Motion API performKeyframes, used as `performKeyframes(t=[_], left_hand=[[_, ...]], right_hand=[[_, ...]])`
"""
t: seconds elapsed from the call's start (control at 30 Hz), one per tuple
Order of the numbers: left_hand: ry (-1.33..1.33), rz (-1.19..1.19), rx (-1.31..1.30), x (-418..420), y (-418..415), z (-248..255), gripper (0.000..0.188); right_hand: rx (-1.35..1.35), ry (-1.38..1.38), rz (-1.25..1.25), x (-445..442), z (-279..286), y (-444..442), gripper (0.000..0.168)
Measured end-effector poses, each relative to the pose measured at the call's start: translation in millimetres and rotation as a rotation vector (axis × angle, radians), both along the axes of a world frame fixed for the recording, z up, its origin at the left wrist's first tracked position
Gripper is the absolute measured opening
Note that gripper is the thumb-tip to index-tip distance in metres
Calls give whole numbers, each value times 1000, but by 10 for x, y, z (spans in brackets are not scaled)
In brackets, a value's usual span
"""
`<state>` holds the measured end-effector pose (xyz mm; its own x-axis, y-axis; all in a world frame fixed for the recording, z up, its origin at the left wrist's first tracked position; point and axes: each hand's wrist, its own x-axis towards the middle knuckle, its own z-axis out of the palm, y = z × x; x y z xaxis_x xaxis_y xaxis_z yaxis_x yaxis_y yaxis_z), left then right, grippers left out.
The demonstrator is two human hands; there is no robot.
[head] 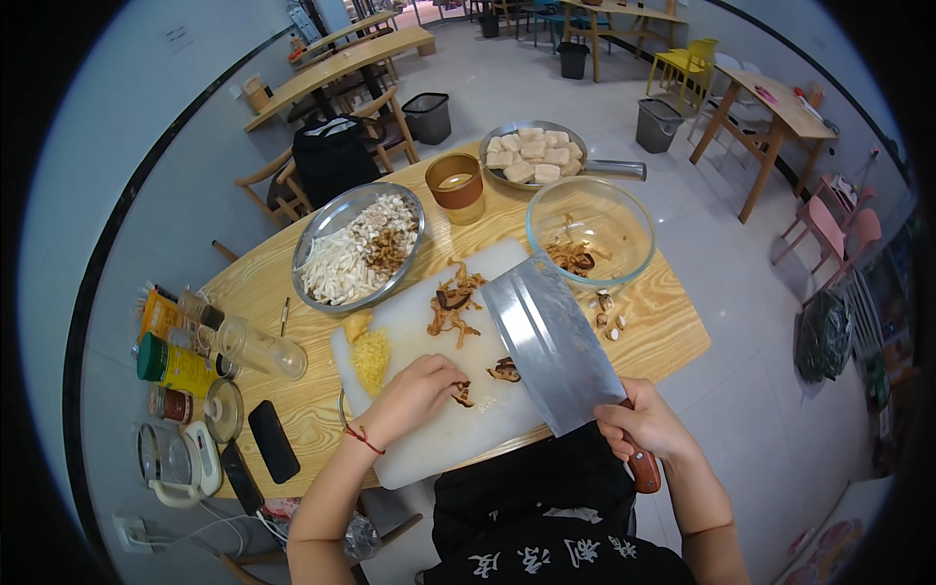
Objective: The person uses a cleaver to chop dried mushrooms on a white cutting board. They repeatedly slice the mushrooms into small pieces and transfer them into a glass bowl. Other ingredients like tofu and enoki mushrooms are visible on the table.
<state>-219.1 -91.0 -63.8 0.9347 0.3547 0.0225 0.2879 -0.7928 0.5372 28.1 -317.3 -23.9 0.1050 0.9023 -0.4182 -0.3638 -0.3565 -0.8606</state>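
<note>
My right hand (643, 420) grips the wooden handle of a cleaver (548, 336), its broad blade tilted over the right part of a white cutting board (431, 461). On the board, the fingers of my left hand (417, 391) pinch a dark brown mushroom slice (463, 395). Another few mushroom slices (504, 370) lie beside the blade. Farther up is a loose heap of brown mushroom strips (455, 303). Minced yellow ginger (371, 358) is piled at the board's left edge, with a larger ginger piece (356, 324) just above it.
A steel bowl (303, 252) holds chopped white and brown pieces. Behind the board stand a brown cup (457, 191), a pan (504, 177) of pale blocks and a glass bowl (629, 219) with mushroom strips. Cut mushroom stems (605, 318) lie at right; jars (259, 351) and a phone (274, 441) at left.
</note>
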Motion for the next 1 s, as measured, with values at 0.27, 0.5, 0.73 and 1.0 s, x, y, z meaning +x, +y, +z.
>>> performKeyframes(t=[0.27,0.5,0.73,1.0], left_hand=[[-19,-1,41,-2,-150,68,20],[45,95,97,77,-165,97,14],[-78,240,-40,64,-260,-1,15],[-74,299,-149,197,-447,-2,22]], right_hand=[[20,-25,-26,-8,-117,-23,4],[15,-23,-69,1,-62,-85,5],[2,-23,-114,24,-65,-158,6],[11,-39,-84,-42,-94,-164,2]])
